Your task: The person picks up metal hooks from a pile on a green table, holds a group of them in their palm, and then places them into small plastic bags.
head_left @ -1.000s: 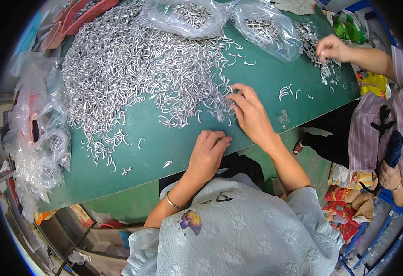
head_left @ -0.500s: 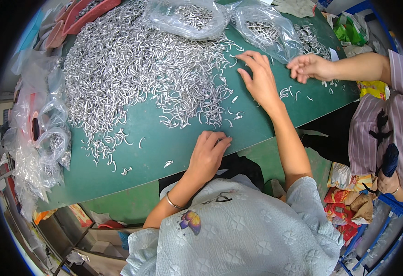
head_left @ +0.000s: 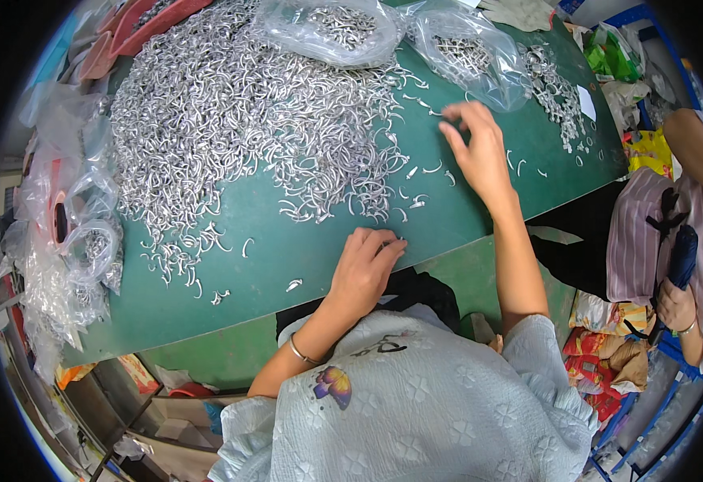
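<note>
A large heap of small curved silver metal pieces point(head_left: 231, 112) covers much of the green table point(head_left: 279, 257). At the table's near edge rests my left hand point(head_left: 363, 269), its fingers curled together. A tiny pale bit shows at its fingertips, too small to name. My right hand point(head_left: 484, 157) hovers over the table right of the heap, fingers apart and slightly blurred, with nothing visible in them. Several loose curved pieces point(head_left: 432, 169) lie between it and the heap. A few more small pieces point(head_left: 293, 284) sit left of my left hand.
Clear plastic bags of metal pieces point(head_left: 339, 32) point(head_left: 468, 60) stand at the far side. Silver pieces point(head_left: 560, 108) lie scattered at far right. Red scoops point(head_left: 146, 28) and plastic bags point(head_left: 86, 193) crowd the left. At right, another person's hand point(head_left: 676, 307) grips a dark blue object.
My right hand has moved right and slightly nearer me, away from the heap's edge. The other person's arm has drawn back from the table. My left hand stays nearly still.
</note>
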